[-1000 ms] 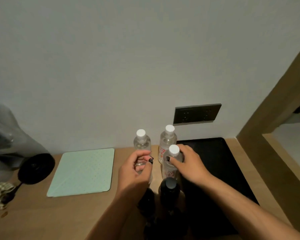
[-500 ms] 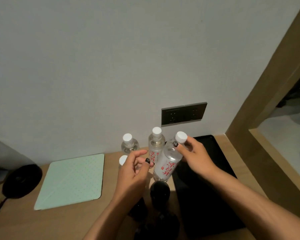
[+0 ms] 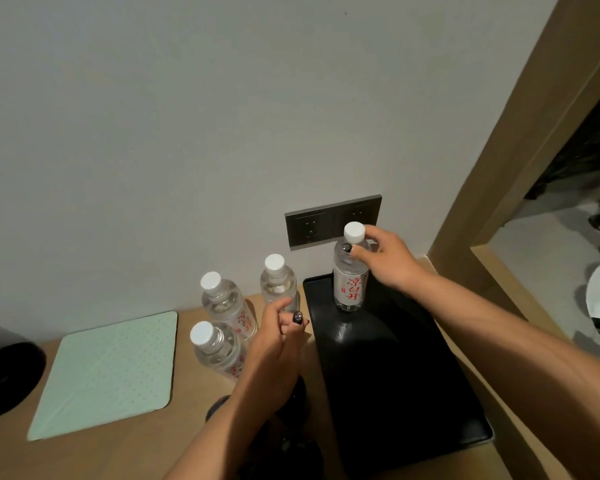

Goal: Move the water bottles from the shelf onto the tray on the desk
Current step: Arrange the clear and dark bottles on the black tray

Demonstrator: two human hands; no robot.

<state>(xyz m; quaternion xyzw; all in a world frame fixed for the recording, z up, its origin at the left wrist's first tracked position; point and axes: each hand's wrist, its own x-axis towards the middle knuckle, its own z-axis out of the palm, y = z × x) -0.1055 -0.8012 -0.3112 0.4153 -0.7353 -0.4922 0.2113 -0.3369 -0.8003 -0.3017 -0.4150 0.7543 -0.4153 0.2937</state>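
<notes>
A black tray (image 3: pixel 395 375) lies on the wooden desk (image 3: pixel 146 445) at the right. My right hand (image 3: pixel 388 261) grips the neck of a clear water bottle (image 3: pixel 350 289) with a white cap and red lettering. That bottle stands upright in the tray's far left corner. Three more water bottles stand on the desk left of the tray: one at the back middle (image 3: pixel 277 282), one at the back left (image 3: pixel 222 303) and one in front (image 3: pixel 215 351). My left hand (image 3: pixel 278 344) hovers in front of the back middle bottle's base, fingers loosely curled, nothing seen in them.
A pale green mat (image 3: pixel 108 368) lies on the desk at the left, with a black round object (image 3: pixel 4 375) beyond it. Dark bottles (image 3: pixel 274 438) stand at the near edge under my left arm. A socket panel (image 3: pixel 312 223) is on the wall; a wooden frame (image 3: pixel 499 168) rises at the right.
My right hand lifted one bottle out of the group, carried it right and stood it upright on the tray. My left hand let go of its bottle and drifted right.
</notes>
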